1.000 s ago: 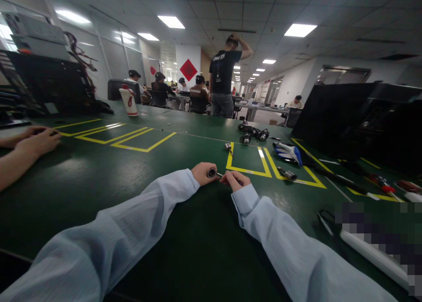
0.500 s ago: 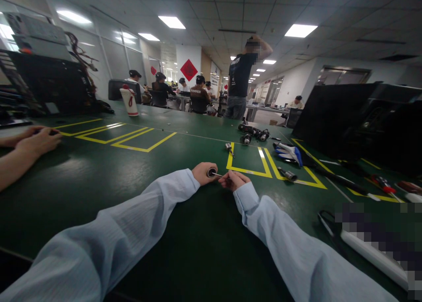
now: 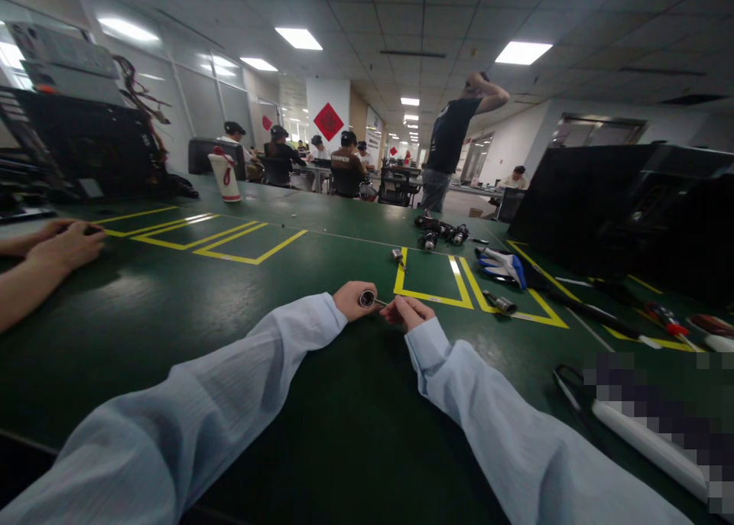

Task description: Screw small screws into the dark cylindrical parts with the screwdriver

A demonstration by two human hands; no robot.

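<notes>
My left hand [image 3: 351,301] is closed round a small metal cylinder [image 3: 366,299], its round, dark open end facing me. Thumb and fingers of my right hand [image 3: 404,312] pinch a thin metal rod [image 3: 379,303], whose far end meets the cylinder's rim; I cannot tell whether it goes inside. Just beyond my hands, a small metal part with a thin shaft [image 3: 398,258] lies on the yellow tape. To the right, a larger metal cylinder with a thin stem [image 3: 501,303] rests on the green table [image 3: 321,238].
Several dark metal assemblies [image 3: 441,233] lie farther back, near blue and white gloves [image 3: 501,268]. A red-handled screwdriver [image 3: 667,322] is at right. Another person's hands [image 3: 66,244] are at the left edge. A white cup [image 3: 225,175] stands at the back.
The rod and the cylinder's open end have shifted slightly between my hands, and less of the rod shows now. In the background, a standing person has moved right.
</notes>
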